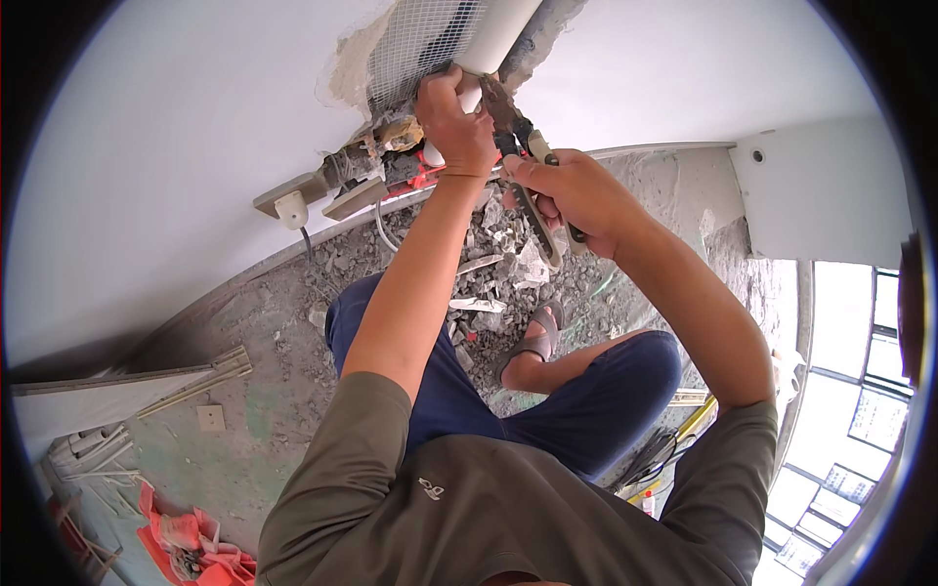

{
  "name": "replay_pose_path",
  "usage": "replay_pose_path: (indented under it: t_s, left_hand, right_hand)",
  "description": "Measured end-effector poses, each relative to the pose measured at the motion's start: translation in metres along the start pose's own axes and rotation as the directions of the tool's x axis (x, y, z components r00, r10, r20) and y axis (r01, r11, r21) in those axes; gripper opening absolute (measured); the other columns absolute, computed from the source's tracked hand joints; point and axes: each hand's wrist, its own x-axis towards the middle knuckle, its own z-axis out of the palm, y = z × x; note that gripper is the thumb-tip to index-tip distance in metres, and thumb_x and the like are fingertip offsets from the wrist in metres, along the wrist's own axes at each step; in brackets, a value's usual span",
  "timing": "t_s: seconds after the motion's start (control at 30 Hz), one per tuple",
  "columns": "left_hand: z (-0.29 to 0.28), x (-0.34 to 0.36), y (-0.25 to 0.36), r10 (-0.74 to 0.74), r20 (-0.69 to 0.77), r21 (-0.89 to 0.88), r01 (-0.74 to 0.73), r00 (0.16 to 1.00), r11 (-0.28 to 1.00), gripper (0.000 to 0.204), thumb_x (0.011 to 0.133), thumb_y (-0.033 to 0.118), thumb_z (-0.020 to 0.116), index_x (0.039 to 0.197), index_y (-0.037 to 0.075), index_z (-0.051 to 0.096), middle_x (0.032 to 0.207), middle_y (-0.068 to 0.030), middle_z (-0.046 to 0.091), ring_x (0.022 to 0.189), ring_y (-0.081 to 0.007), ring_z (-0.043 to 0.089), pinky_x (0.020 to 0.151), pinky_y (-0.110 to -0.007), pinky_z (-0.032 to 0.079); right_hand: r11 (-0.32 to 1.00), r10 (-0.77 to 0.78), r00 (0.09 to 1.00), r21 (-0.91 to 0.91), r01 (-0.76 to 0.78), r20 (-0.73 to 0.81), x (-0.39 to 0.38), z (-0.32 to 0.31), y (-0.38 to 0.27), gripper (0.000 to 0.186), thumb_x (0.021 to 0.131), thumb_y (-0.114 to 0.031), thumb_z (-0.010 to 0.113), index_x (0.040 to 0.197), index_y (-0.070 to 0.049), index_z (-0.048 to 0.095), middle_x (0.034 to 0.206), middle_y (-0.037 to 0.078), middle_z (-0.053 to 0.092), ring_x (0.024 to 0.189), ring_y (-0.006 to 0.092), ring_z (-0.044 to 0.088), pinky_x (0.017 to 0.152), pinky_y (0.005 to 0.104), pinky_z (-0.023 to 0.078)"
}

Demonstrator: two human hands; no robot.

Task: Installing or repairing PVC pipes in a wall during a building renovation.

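A thick white pipe (500, 37) comes down through a broken opening in the white wall. My left hand (457, 129) is closed around its lower end, thumb up, and partly hides what sits there. In my right hand (575, 195) I grip a pair of pliers (500, 109) with dark, worn jaws and beige-and-black handles. The jaws lie against the pipe's end, right beside my left fingers. Whether they bite on it I cannot tell. Wire mesh (415, 49) covers the opening left of the pipe.
Grey rubble (489, 264) covers the floor around my sandalled foot. Left of my hands, a white plug (291, 209) sits in a socket plate (293, 192) hanging off the wall. Boards (117, 396) and a red bag (186, 537) lie at left. A white panel (826, 190) stands at right.
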Motion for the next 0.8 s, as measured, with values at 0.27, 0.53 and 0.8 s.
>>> replay_pose_path:
  t_s: [0.27, 0.53, 0.8]
  left_hand:
    - [0.002, 0.000, 0.002, -0.021, -0.007, -0.026, 0.021, 1.000, 0.999, 0.037, 0.071, 0.018, 0.081, 0.093, 0.003, 0.055, 0.081, -0.0105, 0.057, 0.074, -0.0293, 0.056, 0.066, -0.042, 0.043]
    - [-0.001, -0.002, 0.003, -0.047, 0.014, -0.014, 0.047, 0.999, 0.999, 0.042, 0.063, -0.004, 0.063, 0.104, 0.002, 0.059, 0.088, -0.0056, 0.054, 0.077, -0.0217, 0.050, 0.072, -0.033, 0.044]
    - [-0.006, 0.001, 0.001, -0.028, 0.038, 0.044, 0.026, 0.999, 0.999, 0.034, 0.070, 0.008, 0.076, 0.098, 0.003, 0.056, 0.082, -0.0094, 0.056, 0.075, -0.0289, 0.056, 0.066, -0.042, 0.042]
  right_hand:
    - [0.999, -0.043, 0.999, -0.028, 0.043, -0.015, 0.004, -0.002, 0.009, 0.038, 0.090, -0.035, 0.062, 0.092, 0.004, 0.065, 0.076, 0.009, 0.064, 0.059, 0.0141, 0.051, 0.053, 0.0303, 0.041]
    - [0.990, 0.040, 0.999, 0.135, -0.041, 0.005, -0.007, 0.006, -0.002, 0.033, 0.094, -0.030, 0.057, 0.095, 0.003, 0.061, 0.072, 0.009, 0.061, 0.053, 0.0170, 0.058, 0.047, 0.0300, 0.049]
    - [0.836, -0.027, 0.981, 0.542, -0.083, 0.192, 0.004, 0.008, 0.025, 0.031, 0.100, -0.031, 0.051, 0.103, 0.000, 0.059, 0.077, 0.007, 0.060, 0.056, 0.0136, 0.054, 0.046, 0.0267, 0.041]
